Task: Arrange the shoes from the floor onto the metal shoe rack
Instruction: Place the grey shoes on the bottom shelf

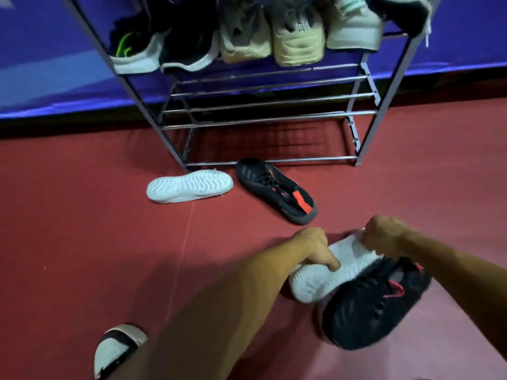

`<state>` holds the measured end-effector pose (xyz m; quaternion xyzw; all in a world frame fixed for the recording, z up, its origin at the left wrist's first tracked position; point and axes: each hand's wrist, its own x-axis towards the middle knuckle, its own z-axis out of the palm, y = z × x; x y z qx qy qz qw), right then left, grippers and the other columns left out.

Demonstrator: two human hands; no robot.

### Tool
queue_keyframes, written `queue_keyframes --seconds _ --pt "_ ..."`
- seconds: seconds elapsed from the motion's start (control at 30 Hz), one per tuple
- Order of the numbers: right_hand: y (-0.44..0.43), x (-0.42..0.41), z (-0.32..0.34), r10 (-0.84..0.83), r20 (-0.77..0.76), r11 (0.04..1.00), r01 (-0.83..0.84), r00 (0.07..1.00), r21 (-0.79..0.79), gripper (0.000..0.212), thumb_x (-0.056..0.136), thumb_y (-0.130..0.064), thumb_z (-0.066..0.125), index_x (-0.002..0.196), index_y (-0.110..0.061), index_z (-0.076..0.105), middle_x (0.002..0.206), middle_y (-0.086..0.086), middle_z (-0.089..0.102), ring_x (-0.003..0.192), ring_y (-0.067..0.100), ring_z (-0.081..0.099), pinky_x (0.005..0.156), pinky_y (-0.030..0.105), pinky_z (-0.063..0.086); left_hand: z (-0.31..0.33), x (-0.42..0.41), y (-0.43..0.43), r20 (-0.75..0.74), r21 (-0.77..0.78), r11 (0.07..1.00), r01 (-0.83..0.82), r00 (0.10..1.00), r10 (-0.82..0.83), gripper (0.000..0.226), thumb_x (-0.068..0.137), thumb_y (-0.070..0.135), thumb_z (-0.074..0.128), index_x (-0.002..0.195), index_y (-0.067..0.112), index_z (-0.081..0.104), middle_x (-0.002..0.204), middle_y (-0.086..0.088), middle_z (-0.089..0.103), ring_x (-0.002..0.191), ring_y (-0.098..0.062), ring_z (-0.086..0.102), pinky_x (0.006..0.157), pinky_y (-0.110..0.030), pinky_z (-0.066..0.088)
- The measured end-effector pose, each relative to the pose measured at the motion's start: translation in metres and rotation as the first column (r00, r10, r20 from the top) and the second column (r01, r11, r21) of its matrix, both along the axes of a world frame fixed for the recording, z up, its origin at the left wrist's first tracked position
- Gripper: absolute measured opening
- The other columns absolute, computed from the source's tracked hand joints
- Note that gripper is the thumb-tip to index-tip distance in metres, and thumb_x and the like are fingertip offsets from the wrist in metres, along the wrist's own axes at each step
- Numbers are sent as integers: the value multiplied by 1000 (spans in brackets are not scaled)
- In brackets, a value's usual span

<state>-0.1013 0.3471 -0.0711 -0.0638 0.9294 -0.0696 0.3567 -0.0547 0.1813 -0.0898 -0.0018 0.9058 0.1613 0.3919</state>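
Observation:
The metal shoe rack (pixel 263 116) stands at the top, its upper shelf full of several shoes (pixel 244 37) and its lower bars bare. On the red floor in front of it lie a white shoe, sole up (pixel 189 185), and a black shoe with red marks (pixel 277 190). Nearer to me, my left hand (pixel 315 249) grips a second white shoe, sole up (pixel 326 275). My right hand (pixel 384 235) is closed at that shoe's far end, where a second black-and-red shoe (pixel 375 303) overlaps it. I cannot tell which of the two it holds.
A blue padded barrier (pixel 41 64) runs behind the rack. My foot in a sandal (pixel 115 349) is at the bottom left. A seam line (pixel 186 237) crosses the red floor.

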Motion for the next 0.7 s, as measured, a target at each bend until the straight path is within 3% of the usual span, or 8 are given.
queue_keyframes --seconds 0.1,0.2,0.3,0.37,0.43,0.53,0.63,0.7 --pt "9 -24 21 51 -135 998 -48 990 28 21 92 -25 61 100 -9 73 100 15 68 92 30 65 66 26 40 32 -26 -21 -124 -86 989 119 984 -130 36 68 42 79 69 9 66 61 -2 55 66 -25 58 53 -26 45" --pt "4 -45 40 -52 -236 995 31 970 -94 21 92 -24 64 96 -6 74 100 18 70 95 34 67 73 31 46 68 -47 -57 -187 -89 982 165 966 -179 36 69 37 83 62 10 60 57 3 49 61 -20 50 51 -26 38" --pt "-12 -59 56 -258 -261 946 188 930 -265 28 93 -30 63 90 -4 74 92 20 71 86 36 66 66 32 43 103 -60 -94 -226 -78 981 177 955 -191 36 70 36 85 64 16 55 64 5 53 64 -15 47 52 -26 35" --pt "-27 -64 68 -394 -112 857 320 912 -404 31 95 -33 60 89 -5 71 89 15 71 76 32 64 58 29 40 121 -68 -117 -246 -64 986 153 955 -164 33 68 36 87 72 18 59 72 5 56 67 -14 49 56 -25 38" --pt "-46 -63 81 -422 106 779 420 900 -465 31 97 -35 56 90 -7 67 81 11 67 65 23 58 55 26 36 136 -73 -139 -282 -19 993 120 952 -121 34 67 33 89 71 20 58 70 7 55 67 -12 50 57 -24 40" --pt "-64 -64 86 -320 301 755 434 898 -492 31 94 -42 53 80 -15 59 60 4 52 52 14 45 52 24 35 147 -81 -170 -383 39 995 87 921 -66 31 67 27 88 78 18 60 71 8 55 66 -10 50 62 -27 43" --pt "-82 -68 92 -264 526 643 554 808 -529 24 87 -36 54 77 -16 62 68 10 51 53 16 46 54 24 37 153 -86 -196 -504 56 996 64 863 -27 39 65 28 89 94 14 67 86 4 64 81 -15 57 75 -32 49" --pt "-94 -70 99 -161 640 595 592 751 -544 21 81 -30 56 79 -18 73 77 10 63 53 15 51 53 21 41 155 -86 -213 -573 74 996 43 820 7 44 65 29 90 101 14 69 100 2 65 93 -16 56 84 -32 46"
